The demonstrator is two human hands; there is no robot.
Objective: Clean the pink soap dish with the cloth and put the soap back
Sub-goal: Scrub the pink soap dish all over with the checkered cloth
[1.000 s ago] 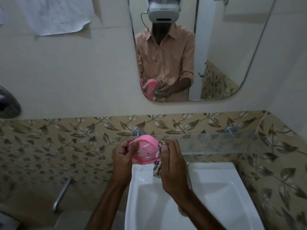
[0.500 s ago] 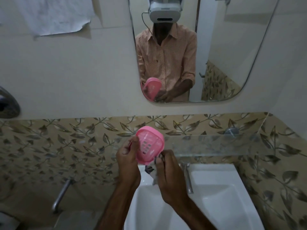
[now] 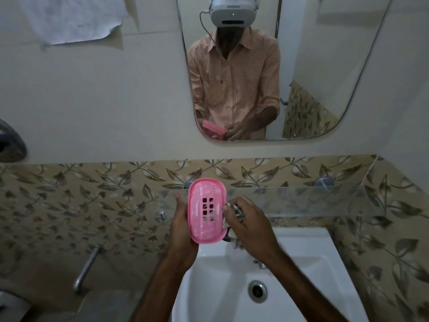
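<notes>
My left hand (image 3: 182, 225) grips the pink soap dish (image 3: 206, 210) by its left edge and holds it above the sink, its inside turned toward me. White soap streaks cover the inside around several square drain holes. My right hand (image 3: 249, 225) grips a bunched patterned cloth (image 3: 234, 211) against the dish's right rim. No soap shows in view.
A white sink (image 3: 308, 273) with a drain (image 3: 257, 291) lies below my hands. A glass shelf (image 3: 301, 198) runs along the leaf-patterned tile wall behind them. A mirror (image 3: 325, 77) hangs above. A metal pipe (image 3: 87, 266) sticks out at lower left.
The dish has turned from its underside to its inside facing me and now stands more upright. My right hand with the cloth moved from below the dish to its right rim.
</notes>
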